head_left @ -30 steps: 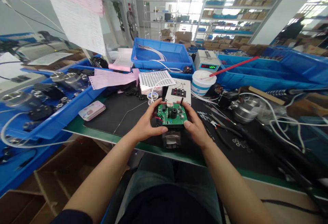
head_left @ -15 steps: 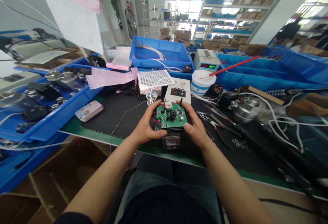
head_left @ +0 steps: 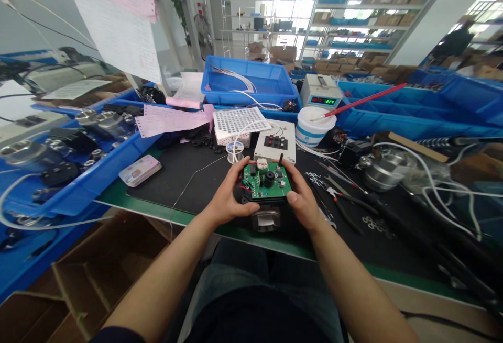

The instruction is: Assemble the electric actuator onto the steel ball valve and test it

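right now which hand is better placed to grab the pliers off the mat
Right. The right hand grips the green circuit board's right edge, and the pliers lie on the black mat just beyond it. The left hand holds the far side.

We are working with both forearms bare, our left hand (head_left: 228, 201) and right hand (head_left: 302, 204) without gloves, rings or a watch. We are wearing grey-blue trousers, and a dark navy sleeve edge is showing at our left upper arm.
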Demonstrator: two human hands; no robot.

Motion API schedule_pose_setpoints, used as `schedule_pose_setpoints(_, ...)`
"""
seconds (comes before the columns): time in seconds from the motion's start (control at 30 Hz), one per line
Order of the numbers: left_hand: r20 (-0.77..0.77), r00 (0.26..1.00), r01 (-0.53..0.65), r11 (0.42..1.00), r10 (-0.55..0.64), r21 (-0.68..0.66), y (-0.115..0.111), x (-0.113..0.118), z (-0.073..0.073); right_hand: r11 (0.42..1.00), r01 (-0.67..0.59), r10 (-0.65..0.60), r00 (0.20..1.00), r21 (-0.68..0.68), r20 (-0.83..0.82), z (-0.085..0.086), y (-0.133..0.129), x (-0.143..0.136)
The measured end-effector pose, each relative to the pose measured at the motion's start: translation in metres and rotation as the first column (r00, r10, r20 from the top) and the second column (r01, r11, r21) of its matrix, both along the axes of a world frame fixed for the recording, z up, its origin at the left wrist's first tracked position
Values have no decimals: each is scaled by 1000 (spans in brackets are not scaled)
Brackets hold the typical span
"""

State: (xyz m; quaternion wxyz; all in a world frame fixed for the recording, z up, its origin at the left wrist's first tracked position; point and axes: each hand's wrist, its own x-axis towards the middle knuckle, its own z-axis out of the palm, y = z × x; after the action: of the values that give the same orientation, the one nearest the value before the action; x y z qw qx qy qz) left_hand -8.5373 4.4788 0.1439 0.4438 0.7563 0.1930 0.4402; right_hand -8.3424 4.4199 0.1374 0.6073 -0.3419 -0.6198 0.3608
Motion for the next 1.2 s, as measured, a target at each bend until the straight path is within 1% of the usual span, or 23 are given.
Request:
schedule_pose_setpoints(0.07,-11,1000,-16,998,17,53,0,0,0,1000,-15,15,1000,-5,-1,0,0,1)
schedule_pose_setpoints(0.17,-46,992,-103,973,115,205,1,-2,-3,996,-77,79,996,-37,49,1,-1,5)
schedule_pose_setpoints(0.23,-82,976,-163,930,200,329,2,-6,-5,996,-66,76,981,-59,179,3,-3,9)
schedule_pose_setpoints(0.3,-116,962,-175,889,245,424,3,-10,-7,1000,5,5,931,-28,364,5,-5,13)
schedule_pose_setpoints(0.37,-134,960,-156,866,247,476,4,-13,-8,997,64,-76,865,40,496,6,-5,16)
schedule_pose_setpoints(0.4,-136,963,-140,860,234,490,5,-14,-8,995,73,-96,849,65,520,6,-5,17)
schedule_pose_setpoints(0.47,-119,974,-108,854,194,509,7,-16,-8,994,72,-103,854,81,510,6,-5,19)
schedule_pose_setpoints(0.57,-72,988,-81,851,139,519,12,-16,-8,996,69,-89,885,60,456,4,-2,18)
schedule_pose_setpoints(0.7,-24,989,-111,853,143,511,15,-15,-9,995,97,-94,918,10,385,1,1,13)
schedule_pose_setpoints(0.77,5,983,-163,850,186,500,13,-15,-12,992,128,-124,924,12,362,1,2,10)
schedule_pose_setpoints(0.83,32,965,-244,849,259,468,9,-14,-15,990,138,-131,931,5,340,2,3,7)
schedule_pose_setpoints(0.9,49,941,-324,852,334,410,3,-14,-16,992,118,-98,951,-53,294,5,2,4)
schedule_pose_setpoints(0.97,37,926,-364,864,375,349,-3,-15,-14,983,83,-47,976,-162,213,9,-2,-1)
schedule_pose_setpoints(1.03,-39,921,-365,891,389,271,-8,-19,-10,954,67,-35,993,-292,113,13,-7,-10)
schedule_pose_setpoints(1.1,-172,910,-353,922,378,159,-10,-25,-5,905,66,-69,998,-420,9,15,-14,-20)
schedule_pose_setpoints(1.13,-245,899,-350,932,363,96,-9,-28,-2,877,61,-94,995,-476,-45,15,-16,-25)
schedule_pose_setpoints(1.2,-373,866,-358,934,334,4,-7,-31,0,824,32,-135,981,-566,-141,13,-18,-32)
